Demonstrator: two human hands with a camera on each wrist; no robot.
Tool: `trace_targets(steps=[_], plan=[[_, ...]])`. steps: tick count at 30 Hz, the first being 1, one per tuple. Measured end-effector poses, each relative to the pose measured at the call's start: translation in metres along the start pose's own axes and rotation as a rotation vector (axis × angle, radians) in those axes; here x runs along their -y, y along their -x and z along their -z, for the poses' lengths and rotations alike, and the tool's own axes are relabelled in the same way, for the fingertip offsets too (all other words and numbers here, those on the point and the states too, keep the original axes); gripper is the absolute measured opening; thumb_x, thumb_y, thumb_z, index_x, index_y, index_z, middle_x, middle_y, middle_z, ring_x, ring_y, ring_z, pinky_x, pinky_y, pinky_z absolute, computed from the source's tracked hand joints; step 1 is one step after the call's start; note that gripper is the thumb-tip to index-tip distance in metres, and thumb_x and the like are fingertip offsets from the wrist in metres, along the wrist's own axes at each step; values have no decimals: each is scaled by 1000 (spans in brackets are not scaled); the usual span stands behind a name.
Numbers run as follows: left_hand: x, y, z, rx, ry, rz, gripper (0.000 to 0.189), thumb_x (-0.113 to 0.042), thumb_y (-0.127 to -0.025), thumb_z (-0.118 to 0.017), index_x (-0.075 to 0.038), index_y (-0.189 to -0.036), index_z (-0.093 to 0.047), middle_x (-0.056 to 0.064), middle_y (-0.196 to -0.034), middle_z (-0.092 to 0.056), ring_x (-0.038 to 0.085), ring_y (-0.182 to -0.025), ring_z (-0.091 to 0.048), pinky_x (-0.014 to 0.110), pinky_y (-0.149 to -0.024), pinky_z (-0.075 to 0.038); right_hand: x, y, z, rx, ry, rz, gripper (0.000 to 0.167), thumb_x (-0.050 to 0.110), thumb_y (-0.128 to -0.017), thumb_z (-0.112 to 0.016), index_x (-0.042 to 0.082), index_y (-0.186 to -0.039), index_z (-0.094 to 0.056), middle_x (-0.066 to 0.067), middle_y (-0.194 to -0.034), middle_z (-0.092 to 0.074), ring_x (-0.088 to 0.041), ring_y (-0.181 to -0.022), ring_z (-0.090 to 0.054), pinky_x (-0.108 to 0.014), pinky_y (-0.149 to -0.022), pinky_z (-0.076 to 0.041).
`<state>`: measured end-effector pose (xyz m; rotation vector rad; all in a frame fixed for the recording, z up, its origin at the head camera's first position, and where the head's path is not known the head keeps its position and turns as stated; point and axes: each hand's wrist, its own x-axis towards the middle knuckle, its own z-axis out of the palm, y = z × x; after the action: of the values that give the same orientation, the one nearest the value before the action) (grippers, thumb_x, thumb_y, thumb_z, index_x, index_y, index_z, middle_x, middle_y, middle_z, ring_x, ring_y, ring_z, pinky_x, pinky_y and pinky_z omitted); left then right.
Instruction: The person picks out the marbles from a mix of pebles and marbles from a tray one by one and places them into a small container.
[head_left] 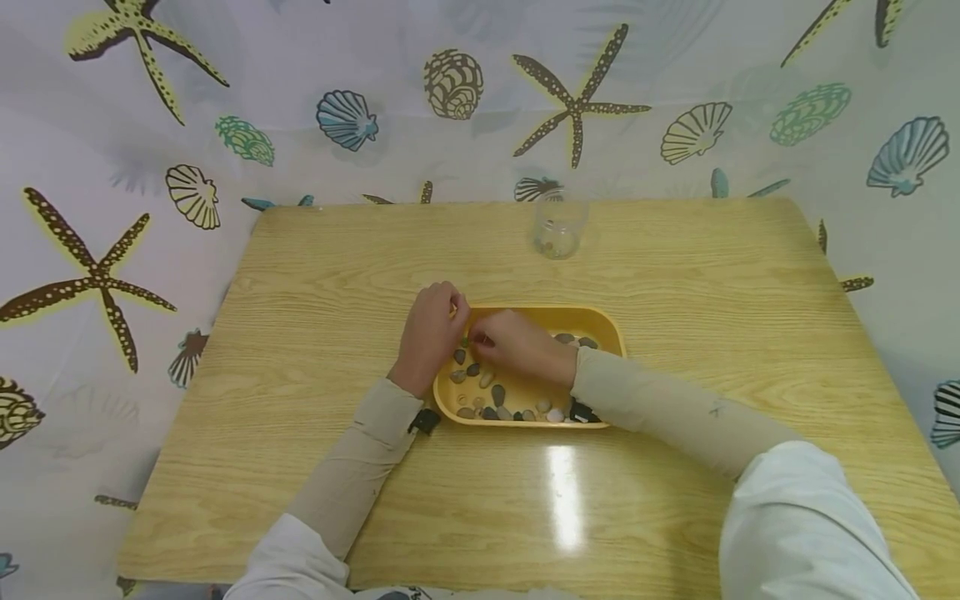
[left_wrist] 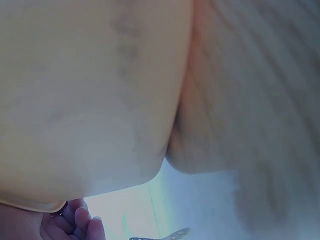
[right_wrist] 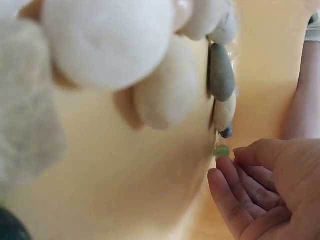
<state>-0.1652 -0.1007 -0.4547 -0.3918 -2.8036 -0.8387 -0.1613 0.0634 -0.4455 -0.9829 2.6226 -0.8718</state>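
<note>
A yellow tray (head_left: pixel 528 422) holds several pebbles, with grey ones and a white stone (right_wrist: pixel 107 42) among them. My left hand (head_left: pixel 435 333) grips the tray at its back left corner; in the left wrist view its curled fingers (left_wrist: pixel 92 227) show beside the rim. Inside the tray, my right hand (head_left: pixel 517 340) reaches toward the left end. In the right wrist view, the thumb and fingertips of the right hand (right_wrist: pixel 270 187) lie right at a small green glass marble (right_wrist: pixel 222 151). Whether they touch it I cannot tell.
The tray stands on a wood-grain table (head_left: pixel 337 267). Behind it, near the table's far edge, is a clear jar (head_left: pixel 558 229) with a few small things at its bottom. A curtain (head_left: pixel 397 158) printed with shells and starfish surrounds the table.
</note>
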Motion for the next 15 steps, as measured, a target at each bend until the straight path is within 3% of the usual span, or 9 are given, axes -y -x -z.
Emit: trace_targets(steps=[15], plan=[[0, -1, 0, 5, 20, 9, 25, -25, -98, -38, -15, -76, -45, 0, -73, -43, 17, -67, -39, 30, -60, -36, 3, -6, -5, -48, 101, 39, 8, 10, -89, -58, 8, -93, -65, 4, -78, -58, -10, -68, -50, -23, -63, -43]])
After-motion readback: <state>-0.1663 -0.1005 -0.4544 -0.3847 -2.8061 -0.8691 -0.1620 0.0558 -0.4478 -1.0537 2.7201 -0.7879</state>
